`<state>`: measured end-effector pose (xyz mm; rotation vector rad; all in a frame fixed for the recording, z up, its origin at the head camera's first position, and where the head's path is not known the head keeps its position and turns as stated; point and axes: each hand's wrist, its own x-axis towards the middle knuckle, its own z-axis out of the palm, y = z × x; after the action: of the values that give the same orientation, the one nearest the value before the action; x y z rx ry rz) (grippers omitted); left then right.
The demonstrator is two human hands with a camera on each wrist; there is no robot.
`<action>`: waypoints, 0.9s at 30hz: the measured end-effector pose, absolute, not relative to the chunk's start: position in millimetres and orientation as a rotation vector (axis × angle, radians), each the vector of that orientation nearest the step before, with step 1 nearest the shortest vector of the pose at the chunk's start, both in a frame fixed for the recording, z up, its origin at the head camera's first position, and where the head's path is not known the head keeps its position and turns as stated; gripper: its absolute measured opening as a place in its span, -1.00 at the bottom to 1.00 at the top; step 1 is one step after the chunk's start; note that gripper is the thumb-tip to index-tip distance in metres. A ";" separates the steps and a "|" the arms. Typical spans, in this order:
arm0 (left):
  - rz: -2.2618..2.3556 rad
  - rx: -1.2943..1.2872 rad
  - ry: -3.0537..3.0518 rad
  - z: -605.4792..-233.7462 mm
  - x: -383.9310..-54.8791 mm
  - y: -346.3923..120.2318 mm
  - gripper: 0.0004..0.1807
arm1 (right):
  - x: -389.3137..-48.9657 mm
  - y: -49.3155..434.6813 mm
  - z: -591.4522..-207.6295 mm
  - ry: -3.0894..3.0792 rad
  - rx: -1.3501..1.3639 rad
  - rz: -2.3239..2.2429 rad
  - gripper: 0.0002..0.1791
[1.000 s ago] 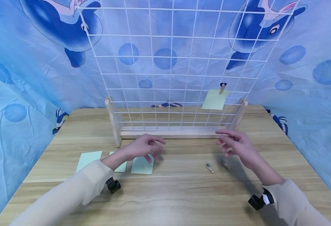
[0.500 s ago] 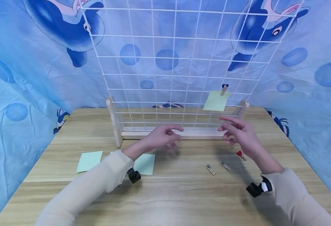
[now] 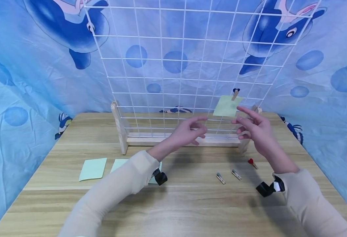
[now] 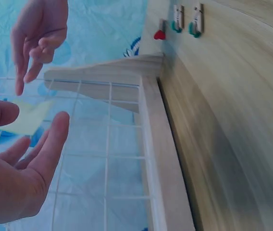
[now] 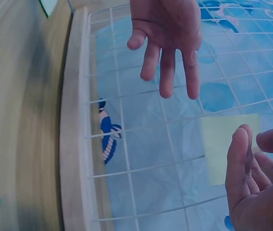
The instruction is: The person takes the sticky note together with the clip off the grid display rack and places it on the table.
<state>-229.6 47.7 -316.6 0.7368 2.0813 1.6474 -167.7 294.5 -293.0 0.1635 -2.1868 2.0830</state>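
Observation:
A pale green sticky note (image 3: 225,107) hangs on the white wire grid (image 3: 180,79), held at its top right corner by a wooden clothespin (image 3: 235,94) with a dark heart. My right hand (image 3: 257,131) is just below and right of that note, fingers loosely bent and nothing between them. To the note's lower left, my left hand (image 3: 188,131) reaches in front of the grid with relaxed fingers, holding nothing. In the right wrist view, the left hand (image 5: 167,43) has its fingers spread, and the note (image 5: 218,149) lies behind the right hand's fingers (image 5: 237,163).
Several green sticky notes (image 3: 92,169) lie on the left of the wooden table (image 3: 191,207), partly hidden by the left sleeve. Two clothespins with green ends (image 3: 220,178) and one with a red heart (image 3: 252,163) lie at right. A wooden stand (image 3: 173,141) supports the grid.
My left hand has moved right and up from above the loose notes towards the hanging note. My right hand has risen a little towards it, uncovering the red-heart clothespin.

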 end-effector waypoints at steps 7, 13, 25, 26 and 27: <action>1.687 0.779 2.125 -308.2 -229.5 60.3 -0.41 | -174.2 292.9 -282.9 -2.146 0.127 2.077 -0.38; 1.725 0.763 2.114 -304.1 -233.1 68.7 -0.38 | -180.6 290.3 -273.1 -2.124 0.096 2.051 -0.36; 1.756 0.716 2.129 -299.7 -241.8 87.0 -0.37 | -197.9 288.3 -258.9 -2.152 0.114 2.005 -0.35; 1.752 0.708 2.136 -299.2 -242.4 88.6 -0.38 | -199.1 288.1 -258.1 -2.158 0.117 1.998 -0.35; 1.748 0.702 2.142 -298.7 -242.8 89.9 -0.39 | -200.3 287.8 -257.3 -2.164 0.113 1.992 -0.35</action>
<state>-242.8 89.9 -298.7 0.7021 2.1415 1.7476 -200.3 287.8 -257.3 0.1135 -2.1641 1.9920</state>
